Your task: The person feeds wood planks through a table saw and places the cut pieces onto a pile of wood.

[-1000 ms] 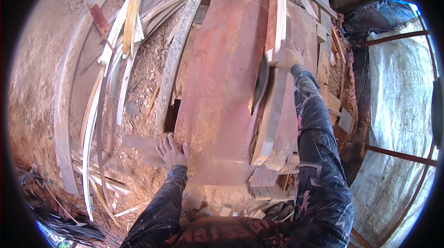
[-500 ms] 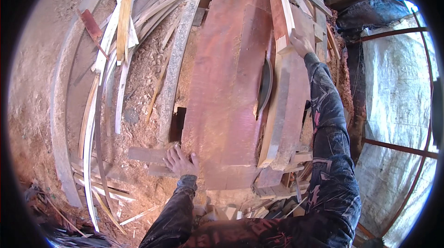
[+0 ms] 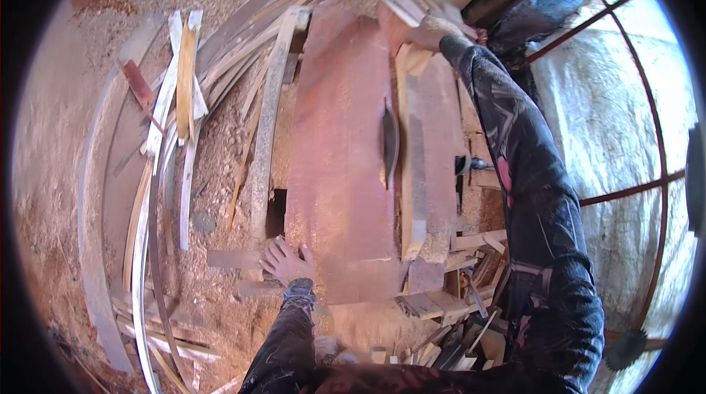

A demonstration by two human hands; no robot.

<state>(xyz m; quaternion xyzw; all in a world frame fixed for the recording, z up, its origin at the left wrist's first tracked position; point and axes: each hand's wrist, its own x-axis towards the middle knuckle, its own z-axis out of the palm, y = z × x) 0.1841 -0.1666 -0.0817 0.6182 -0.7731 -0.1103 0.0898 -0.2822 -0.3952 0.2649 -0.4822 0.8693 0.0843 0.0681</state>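
My left hand [image 3: 287, 262] rests with its fingers spread at the near left corner of a reddish-brown saw table [image 3: 338, 173]. It holds nothing. A dark circular saw blade [image 3: 390, 145] stands up through a slot in the table. Right of the blade lies a thick timber fence [image 3: 414, 151], running away from me. At the fence's far end my right hand [image 3: 432, 34] is closed on the near end of a reddish wooden board [image 3: 393, 29]. That hand is slightly smeared and its fingers are partly hidden.
Left of the table, long thin offcuts [image 3: 184, 85] lie in a heap over sawdust. Scrap wood [image 3: 471, 298] is piled at the near right. A pale sheet on a metal frame [image 3: 610, 129] forms the right side. A round toothed disc [image 3: 625, 350] is at the lower right.
My right hand has moved farther away and to the left along with the board, past the fence's far end. The view has shifted. My left hand stays at the table corner.
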